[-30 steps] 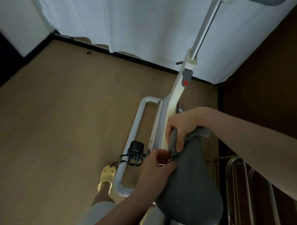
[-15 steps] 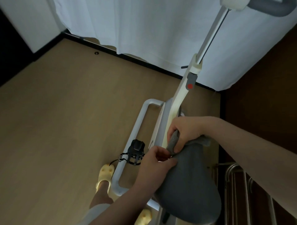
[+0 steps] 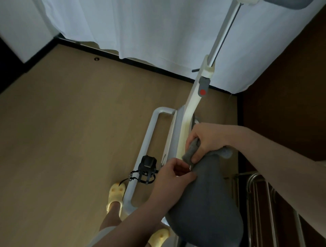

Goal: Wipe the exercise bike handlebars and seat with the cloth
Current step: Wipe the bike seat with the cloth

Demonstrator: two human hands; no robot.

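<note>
Grey cloth (image 3: 191, 152): bunched in your right hand (image 3: 206, 139), pressed to the narrow nose of the seat (image 3: 206, 202). Left hand (image 3: 173, 176): fingers curled at the seat's front edge, seemingly steadying it; whether they grip is unclear. Seat: wiping under way at the nose, with the broad rear apparently not yet covered. Handlebars (image 3: 289, 2): only a grey corner shows, well apart from the cloth; cleaned or not, you cannot judge from here.

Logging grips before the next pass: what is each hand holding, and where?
The right hand grips the bunched cloth at the seat nose. The left hand holds the seat's left front edge.
</note>
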